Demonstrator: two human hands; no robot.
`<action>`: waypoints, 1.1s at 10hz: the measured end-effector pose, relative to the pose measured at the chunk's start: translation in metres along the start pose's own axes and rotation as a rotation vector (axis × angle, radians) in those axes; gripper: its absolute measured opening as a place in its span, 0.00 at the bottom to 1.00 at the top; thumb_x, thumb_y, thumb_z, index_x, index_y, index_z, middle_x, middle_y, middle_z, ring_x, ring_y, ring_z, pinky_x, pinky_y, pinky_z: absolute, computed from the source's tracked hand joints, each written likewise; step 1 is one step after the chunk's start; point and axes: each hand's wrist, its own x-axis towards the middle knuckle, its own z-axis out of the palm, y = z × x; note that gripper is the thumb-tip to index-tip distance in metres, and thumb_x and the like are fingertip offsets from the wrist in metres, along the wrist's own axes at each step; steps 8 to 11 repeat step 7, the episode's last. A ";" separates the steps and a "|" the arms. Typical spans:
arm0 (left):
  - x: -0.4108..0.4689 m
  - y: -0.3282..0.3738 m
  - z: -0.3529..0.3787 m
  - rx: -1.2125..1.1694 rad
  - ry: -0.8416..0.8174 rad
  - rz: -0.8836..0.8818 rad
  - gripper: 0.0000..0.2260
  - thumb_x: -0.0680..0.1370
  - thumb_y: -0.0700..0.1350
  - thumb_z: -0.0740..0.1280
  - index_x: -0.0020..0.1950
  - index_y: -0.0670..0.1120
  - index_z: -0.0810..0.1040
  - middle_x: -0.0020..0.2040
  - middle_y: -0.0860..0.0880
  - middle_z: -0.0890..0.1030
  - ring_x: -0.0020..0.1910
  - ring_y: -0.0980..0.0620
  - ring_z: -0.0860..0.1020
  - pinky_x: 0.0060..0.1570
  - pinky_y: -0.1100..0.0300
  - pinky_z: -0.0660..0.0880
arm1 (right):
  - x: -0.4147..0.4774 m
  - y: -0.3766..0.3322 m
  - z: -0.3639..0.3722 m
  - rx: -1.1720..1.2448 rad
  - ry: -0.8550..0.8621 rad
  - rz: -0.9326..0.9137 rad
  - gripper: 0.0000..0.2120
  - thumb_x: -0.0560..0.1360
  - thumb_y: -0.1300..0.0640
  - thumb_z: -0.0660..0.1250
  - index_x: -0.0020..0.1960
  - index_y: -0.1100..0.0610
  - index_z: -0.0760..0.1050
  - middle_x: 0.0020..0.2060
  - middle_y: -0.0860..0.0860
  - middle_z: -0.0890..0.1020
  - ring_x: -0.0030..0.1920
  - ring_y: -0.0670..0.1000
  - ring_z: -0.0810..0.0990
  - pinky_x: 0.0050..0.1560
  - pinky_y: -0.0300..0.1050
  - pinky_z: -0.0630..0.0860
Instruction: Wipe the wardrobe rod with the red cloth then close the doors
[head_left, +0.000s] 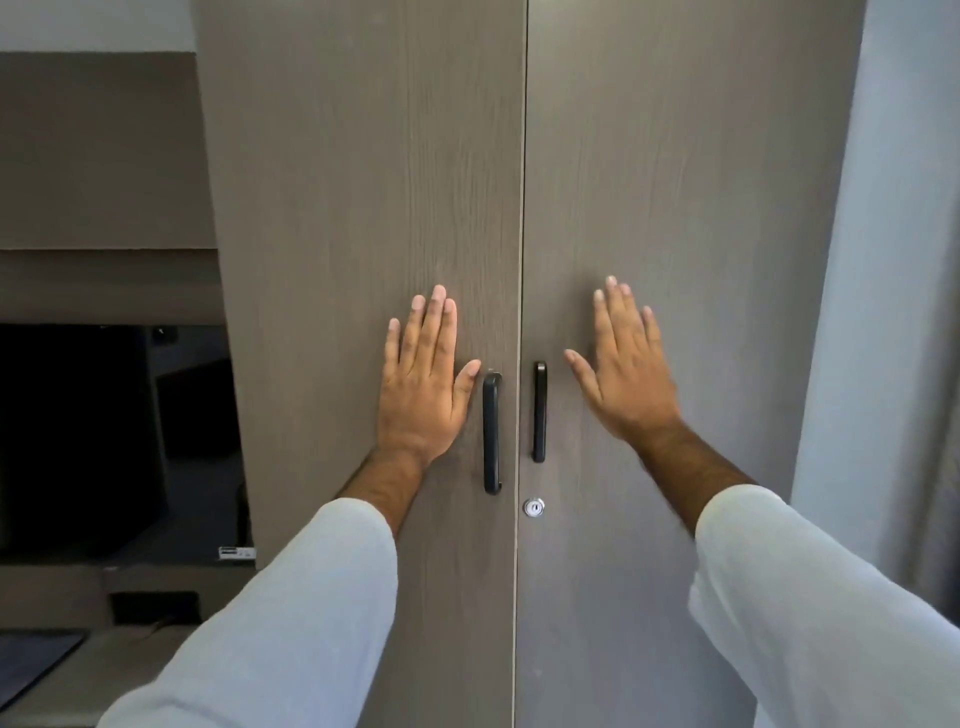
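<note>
Two grey-brown wood-grain wardrobe doors fill the view, the left door (363, 182) and the right door (675, 182), meeting at a thin central seam. Each carries a black vertical handle, the left handle (491, 432) and the right handle (540, 411). My left hand (423, 384) lies flat on the left door just left of its handle, fingers spread and holding nothing. Flat on the right door, to the right of its handle, rests my right hand (626, 371), also with nothing in it. The rod and the red cloth are out of sight.
A round silver keyhole (534, 507) sits on the right door below the handles. To the left is a dark recess with a black screen (78, 436) above a low shelf. A pale wall or curtain (893, 312) borders the wardrobe on the right.
</note>
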 end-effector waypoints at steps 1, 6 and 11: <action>0.007 -0.001 0.026 0.042 0.034 0.001 0.31 0.88 0.58 0.47 0.86 0.43 0.49 0.87 0.45 0.51 0.87 0.45 0.49 0.85 0.41 0.52 | 0.005 0.013 0.028 -0.046 -0.020 0.024 0.39 0.85 0.36 0.45 0.86 0.60 0.44 0.86 0.58 0.47 0.87 0.57 0.46 0.86 0.63 0.54; 0.021 -0.002 0.073 0.162 0.043 -0.025 0.31 0.87 0.58 0.45 0.86 0.43 0.49 0.87 0.44 0.53 0.87 0.43 0.53 0.84 0.38 0.53 | 0.003 0.010 0.059 0.061 0.126 0.041 0.36 0.86 0.39 0.52 0.86 0.60 0.51 0.86 0.57 0.53 0.87 0.56 0.52 0.86 0.62 0.53; 0.022 0.002 0.069 0.179 0.052 -0.027 0.31 0.87 0.58 0.45 0.86 0.42 0.49 0.87 0.44 0.53 0.86 0.43 0.53 0.84 0.38 0.53 | 0.005 0.017 0.033 0.429 0.152 0.065 0.33 0.85 0.45 0.60 0.84 0.59 0.57 0.84 0.56 0.60 0.85 0.54 0.58 0.85 0.60 0.58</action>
